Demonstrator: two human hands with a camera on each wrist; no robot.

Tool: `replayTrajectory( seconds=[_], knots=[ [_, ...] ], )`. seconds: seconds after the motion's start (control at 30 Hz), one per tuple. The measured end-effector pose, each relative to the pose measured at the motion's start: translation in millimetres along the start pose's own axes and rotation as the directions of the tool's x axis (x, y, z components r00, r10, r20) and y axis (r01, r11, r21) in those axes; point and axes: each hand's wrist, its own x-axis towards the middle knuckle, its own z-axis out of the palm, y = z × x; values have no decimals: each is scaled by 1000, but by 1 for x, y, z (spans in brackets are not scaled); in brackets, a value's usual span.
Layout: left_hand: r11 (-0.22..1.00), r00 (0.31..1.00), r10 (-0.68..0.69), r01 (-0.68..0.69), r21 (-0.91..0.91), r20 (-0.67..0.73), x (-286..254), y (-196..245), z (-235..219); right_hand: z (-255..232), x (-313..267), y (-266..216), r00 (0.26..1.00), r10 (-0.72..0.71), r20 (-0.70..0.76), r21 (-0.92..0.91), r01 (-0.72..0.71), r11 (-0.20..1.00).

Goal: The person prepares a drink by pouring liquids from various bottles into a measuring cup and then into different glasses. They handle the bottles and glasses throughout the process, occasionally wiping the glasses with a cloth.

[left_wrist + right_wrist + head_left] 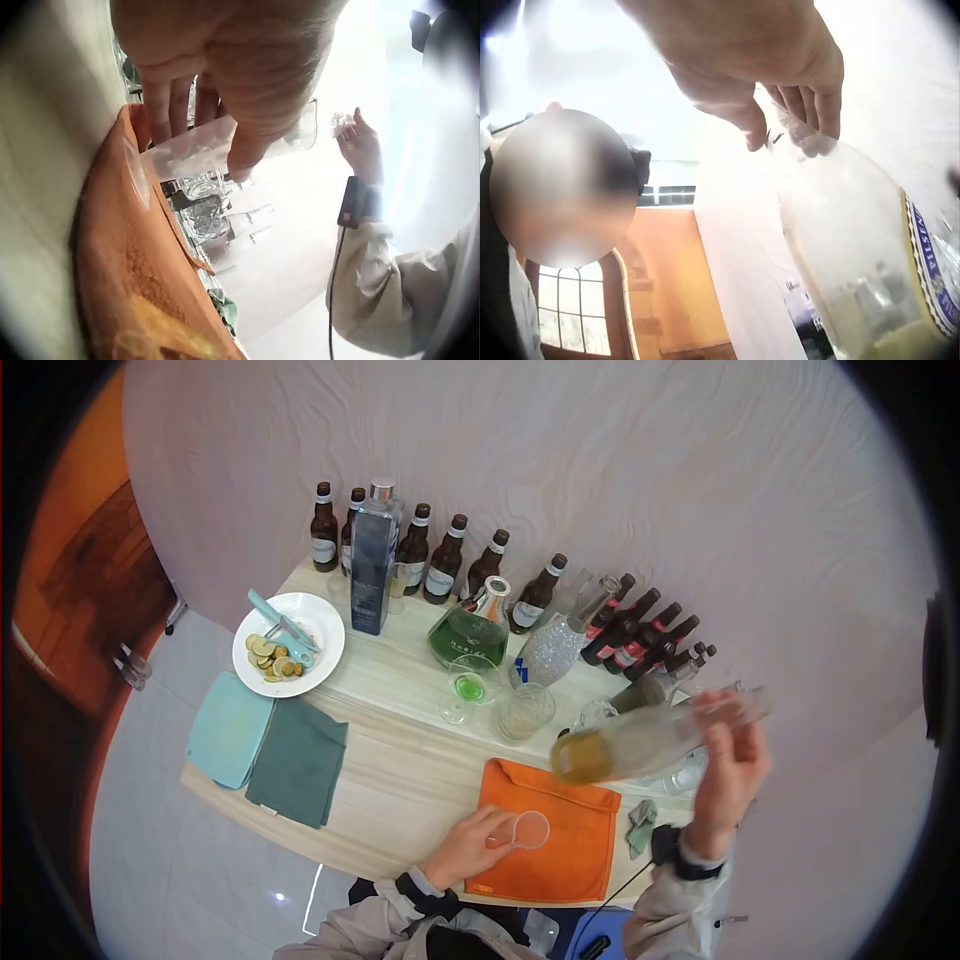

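My left hand (462, 852) grips a small clear glass (531, 830) over the folded orange cloth (575, 850). In the left wrist view the thumb and fingers wrap the glass (199, 150), its base close to the cloth. Held up by the neck in my right hand (735, 775) is a clear glass bottle (650, 745), tipped far over, its base toward the middle of the table. Yellowish liquid lies at its bottom end. The right wrist view shows the fingers round the neck and a blue label (928, 262) on the bottle reading "PILSEN".
Brown beer bottles (440, 565) line the back edge, with a tall blue bottle (372, 565), a green decanter (470, 635) and a sparkly bottle (552, 650) before them. A stemmed glass (470, 682) and a tumbler (524, 712) stand mid-table. A plate (325, 615) of lime slices is left, above a dark cloth (300, 760).
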Motion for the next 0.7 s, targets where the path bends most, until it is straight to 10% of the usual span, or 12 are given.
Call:
replayTrajectory(
  seconds=[0.23,0.7],
  knots=[
    [1000,1000,-15,15,-23,3,2,3,-3,-15,90,-8,990,-127,-67,-189,112,975],
    [999,1000,-21,22,-40,18,0,1,-2,-13,125,229,977,136,-163,-80,-150,985]
  ],
)
